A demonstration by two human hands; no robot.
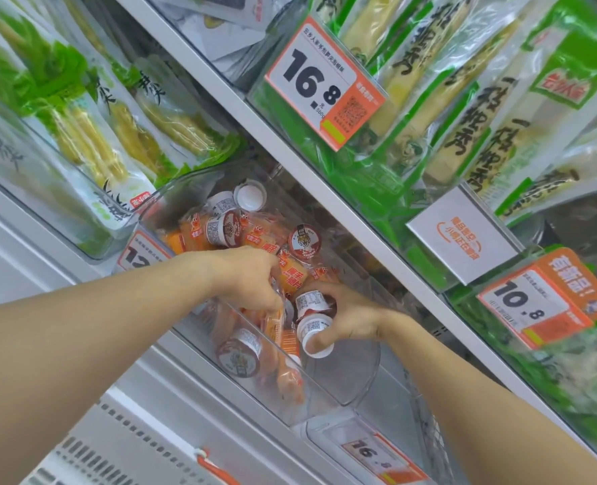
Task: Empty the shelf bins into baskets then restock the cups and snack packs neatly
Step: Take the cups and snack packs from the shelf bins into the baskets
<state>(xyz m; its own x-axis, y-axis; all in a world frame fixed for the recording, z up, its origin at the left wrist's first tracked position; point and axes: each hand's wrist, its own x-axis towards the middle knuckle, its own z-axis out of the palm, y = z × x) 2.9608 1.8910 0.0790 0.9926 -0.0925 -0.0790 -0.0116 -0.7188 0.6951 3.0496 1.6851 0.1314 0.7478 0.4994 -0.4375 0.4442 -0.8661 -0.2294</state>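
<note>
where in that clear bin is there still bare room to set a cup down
Bare floor shows at the near right corner of the clear bin, below the right hand and its cups. The far end is crowded with orange snack packs and cups; the left hand fills the middle.

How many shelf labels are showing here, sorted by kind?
Orange-and-white price tags with printed numbers: 4 (one partly hidden behind the left arm)
White sign card with orange writing: 1
Total: 5
</note>
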